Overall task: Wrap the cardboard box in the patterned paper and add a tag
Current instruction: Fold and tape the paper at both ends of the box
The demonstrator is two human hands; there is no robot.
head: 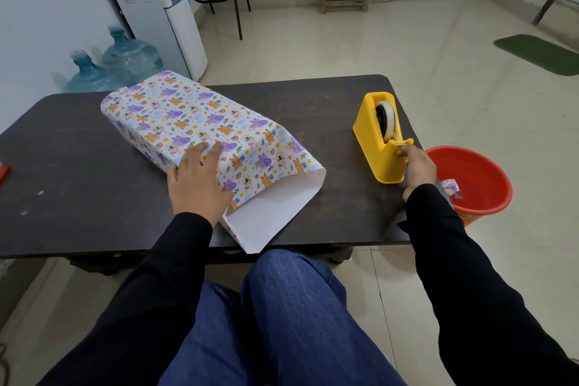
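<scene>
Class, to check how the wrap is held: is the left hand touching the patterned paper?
Touching. The head view shows the left hand pressing flat on the patterned paper, no gap.

Plain black long sleeves [147, 276] on both arms, cuffs ending right at the wrists, and blue denim jeans [282, 323]. The left hand [197, 180] and right hand [418, 166] are bare.

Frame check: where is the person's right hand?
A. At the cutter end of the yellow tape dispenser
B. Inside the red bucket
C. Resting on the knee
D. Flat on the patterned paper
A: the right hand has its fingers at the cutter end of the yellow tape dispenser, while it is the left hand that lies flat on the patterned paper.
</scene>
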